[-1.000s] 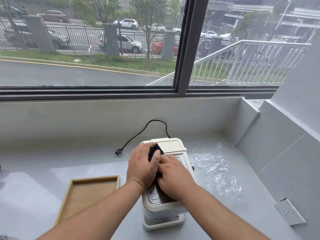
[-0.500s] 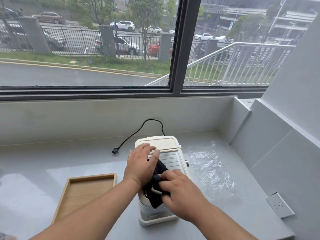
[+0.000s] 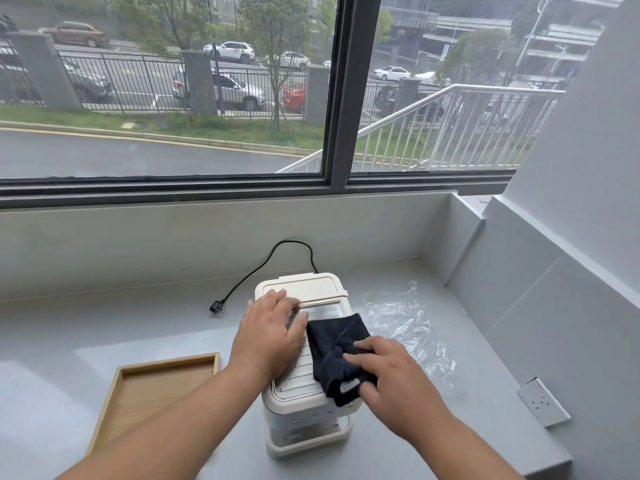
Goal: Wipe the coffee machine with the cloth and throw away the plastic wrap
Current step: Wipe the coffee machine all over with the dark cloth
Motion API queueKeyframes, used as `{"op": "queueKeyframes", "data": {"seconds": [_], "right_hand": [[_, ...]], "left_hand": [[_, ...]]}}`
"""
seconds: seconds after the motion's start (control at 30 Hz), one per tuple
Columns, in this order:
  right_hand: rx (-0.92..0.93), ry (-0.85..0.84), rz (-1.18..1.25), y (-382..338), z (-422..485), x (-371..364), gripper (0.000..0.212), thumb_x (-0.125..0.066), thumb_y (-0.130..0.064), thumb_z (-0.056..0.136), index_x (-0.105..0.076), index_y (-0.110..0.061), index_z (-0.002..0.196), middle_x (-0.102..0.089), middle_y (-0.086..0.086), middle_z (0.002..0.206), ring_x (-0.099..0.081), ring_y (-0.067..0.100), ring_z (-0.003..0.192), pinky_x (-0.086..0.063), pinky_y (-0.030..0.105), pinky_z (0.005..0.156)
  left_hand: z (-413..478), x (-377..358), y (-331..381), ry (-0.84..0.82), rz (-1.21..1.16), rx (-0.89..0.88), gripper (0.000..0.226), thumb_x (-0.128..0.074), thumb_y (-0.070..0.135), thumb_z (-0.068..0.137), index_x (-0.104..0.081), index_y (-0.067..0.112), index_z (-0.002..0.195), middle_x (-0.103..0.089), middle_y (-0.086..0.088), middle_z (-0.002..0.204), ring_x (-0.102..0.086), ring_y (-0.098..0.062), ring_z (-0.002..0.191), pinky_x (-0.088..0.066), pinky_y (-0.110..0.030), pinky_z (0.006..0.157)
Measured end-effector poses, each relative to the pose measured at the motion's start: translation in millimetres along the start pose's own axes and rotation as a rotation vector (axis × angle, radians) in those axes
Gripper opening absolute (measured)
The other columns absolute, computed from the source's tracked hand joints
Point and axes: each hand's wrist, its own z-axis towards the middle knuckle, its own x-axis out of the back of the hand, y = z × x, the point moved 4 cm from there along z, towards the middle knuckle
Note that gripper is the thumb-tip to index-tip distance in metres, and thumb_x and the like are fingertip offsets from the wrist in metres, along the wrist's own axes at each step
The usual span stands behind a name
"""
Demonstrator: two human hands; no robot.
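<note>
The right hand (image 3: pixel 398 372) pinches the soft, limp cloth (image 3: pixel 337 355) on the coffee machine (image 3: pixel 304 410), which the flat left hand (image 3: pixel 270 334) steadies.

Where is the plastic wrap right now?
In the head view the plastic wrap lies flat on the counter, just right of the coffee machine, untouched by either hand.

The dark, crumpled cloth (image 3: pixel 337 355), a second ago bunched between both hands at the middle of the cream, box-shaped coffee machine (image 3: pixel 304 344), now lies spread toward 3 o'clock on its ribbed metal top. The right hand (image 3: pixel 391 379) has slid that way with it (fingers pressing the cloth), while the left hand (image 3: pixel 268 332) has flattened at 9 o'clock.
</note>
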Motion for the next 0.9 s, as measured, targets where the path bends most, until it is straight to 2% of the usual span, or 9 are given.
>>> {"op": "queueKeyframes", "data": {"seconds": [0.1, 0.23, 0.47, 0.67, 0.77, 0.9], "right_hand": [[-0.106, 0.027, 0.080, 9, 14, 0, 0.054, -0.054, -0.019, 0.088, -0.066, -0.035, 0.138, -0.051, -0.017, 0.135, -0.049, 0.007, 0.127, -0.035, 0.014, 0.101], [-0.144, 0.042, 0.107, 10, 41, 2, 0.052, -0.055, -0.018, 0.090, -0.066, -0.033, 0.139, -0.053, -0.013, 0.133, -0.058, 0.012, 0.118, -0.047, 0.025, 0.097], [-0.167, 0.088, 0.067, 2, 97, 6, 0.051, -0.051, -0.021, 0.093, -0.062, -0.032, 0.141, -0.054, -0.006, 0.142, -0.058, 0.021, 0.123, -0.051, 0.035, 0.097], [-0.090, 0.113, -0.125, -11, 134, 7, 0.038, -0.051, -0.020, 0.091, -0.069, -0.024, 0.124, -0.057, 0.005, 0.128, -0.053, 0.029, 0.119, -0.053, 0.041, 0.086], [-0.018, 0.087, -0.209, -20, 154, 5, 0.039, -0.052, -0.021, 0.091, -0.070, -0.026, 0.125, -0.059, 0.003, 0.130, -0.051, 0.027, 0.121, -0.051, 0.040, 0.089], [0.102, 0.069, -0.214, -36, 170, -5, 0.047, -0.053, -0.020, 0.090, -0.068, -0.031, 0.133, -0.063, -0.001, 0.136, -0.050, 0.025, 0.124, -0.048, 0.037, 0.100]], "left_hand": [[0, 0, 1, 0.015, 0.026, -0.023, 0.037, -0.052, 0.046, 0.099, -0.061, 0.031, 0.132, -0.049, 0.007, 0.151, -0.034, -0.017, 0.146, -0.014, -0.050, 0.129], [0, 1, 3, 0.023, 0.031, -0.023, 0.034, -0.055, 0.045, 0.097, -0.064, 0.032, 0.127, -0.052, 0.008, 0.145, -0.039, -0.019, 0.142, -0.016, -0.049, 0.129], [2, 1, 3, 0.006, 0.027, -0.012, 0.036, -0.056, 0.048, 0.097, -0.063, 0.033, 0.129, -0.050, 0.012, 0.149, -0.031, -0.015, 0.149, -0.015, -0.046, 0.129], [2, 3, 6, 0.034, 0.011, -0.007, 0.040, -0.058, 0.047, 0.095, -0.064, 0.030, 0.131, -0.052, 0.012, 0.148, -0.033, -0.012, 0.147, -0.024, -0.045, 0.126], [2, 4, 8, 0.057, 0.028, -0.017, 0.037, -0.058, 0.046, 0.093, -0.065, 0.027, 0.125, -0.057, 0.011, 0.137, -0.042, -0.013, 0.136, -0.035, -0.042, 0.118], [3, 6, 8, 0.070, 0.021, -0.006, 0.027, -0.056, 0.046, 0.086, -0.058, 0.026, 0.104, -0.055, 0.011, 0.112, -0.049, -0.017, 0.112, -0.044, -0.041, 0.102]]}}
